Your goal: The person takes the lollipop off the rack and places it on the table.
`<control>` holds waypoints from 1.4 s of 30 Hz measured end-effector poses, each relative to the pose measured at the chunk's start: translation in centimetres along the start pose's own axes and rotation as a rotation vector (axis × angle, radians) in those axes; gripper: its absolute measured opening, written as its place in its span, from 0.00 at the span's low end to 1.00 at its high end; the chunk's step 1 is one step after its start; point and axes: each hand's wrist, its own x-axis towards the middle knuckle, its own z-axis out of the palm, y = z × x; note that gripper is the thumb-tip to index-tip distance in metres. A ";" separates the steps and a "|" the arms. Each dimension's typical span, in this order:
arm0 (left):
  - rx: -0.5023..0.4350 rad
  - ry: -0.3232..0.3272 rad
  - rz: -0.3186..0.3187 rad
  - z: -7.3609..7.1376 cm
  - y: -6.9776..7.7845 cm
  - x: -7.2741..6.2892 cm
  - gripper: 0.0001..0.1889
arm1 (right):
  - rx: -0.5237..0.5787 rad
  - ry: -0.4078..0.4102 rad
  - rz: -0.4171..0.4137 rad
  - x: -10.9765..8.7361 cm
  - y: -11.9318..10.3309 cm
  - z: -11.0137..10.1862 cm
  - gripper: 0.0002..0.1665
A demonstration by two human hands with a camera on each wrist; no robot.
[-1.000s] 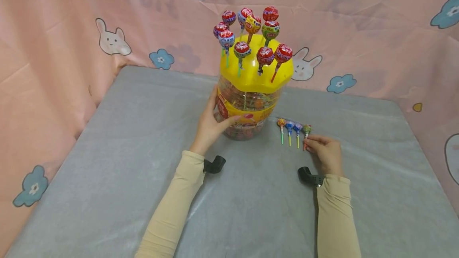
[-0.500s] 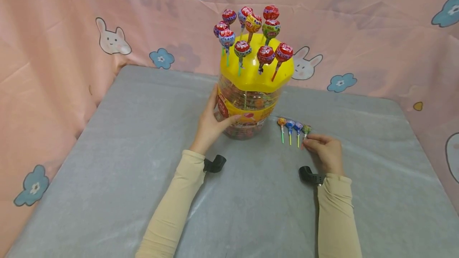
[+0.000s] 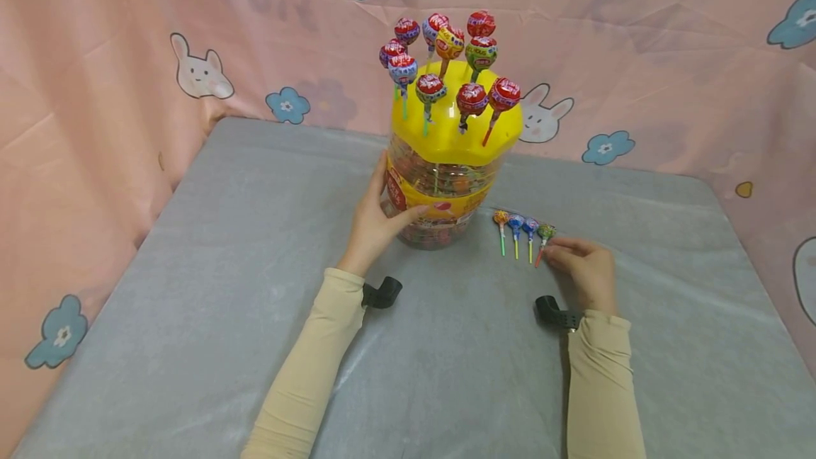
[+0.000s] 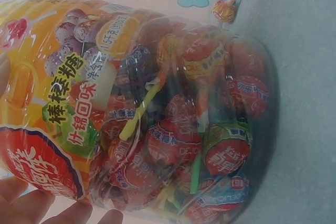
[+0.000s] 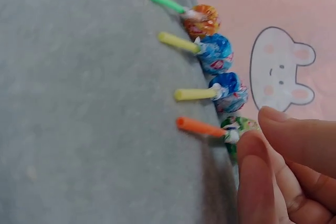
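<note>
My left hand (image 3: 373, 222) holds the side of a big clear lollipop jar (image 3: 440, 176), thumb across its front label and fingers round its left side. In the left wrist view, wrapped lollipops fill the jar (image 4: 173, 135) behind the plastic. On the table right of the jar lies a row of lollipops: one orange (image 5: 202, 20), two blue (image 3: 515, 224), and a green one (image 3: 545, 231) with a red-orange stick. Beside the green lollipop is my right hand (image 3: 585, 271), thumb and forefinger apart; in the right wrist view they partly cover its head.
Several lollipops (image 3: 472, 99) stand upright in the jar's yellow lid (image 3: 449, 147), rising well above it. A grey cloth (image 3: 446, 360) covers the table. Behind it hangs a pink curtain (image 3: 255, 34) with rabbits and flowers.
The green lollipop's stick has swung to slant down-left, its head staying near the row. My right hand has let go of the stick and drawn slightly right. My left hand stays on the jar.
</note>
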 end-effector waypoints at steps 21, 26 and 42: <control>0.008 0.004 0.012 -0.2 -0.1 0.2 0.53 | 0.324 0.010 -0.109 -1.8 -4.1 0.7 0.09; 0.021 0.013 0.031 -0.1 -0.1 0.1 0.53 | 0.333 0.035 -0.154 -2.3 -5.3 1.0 0.08; 0.075 0.106 0.064 0.8 -0.4 -0.2 0.52 | 0.348 0.023 -0.346 -3.8 -11.3 3.3 0.14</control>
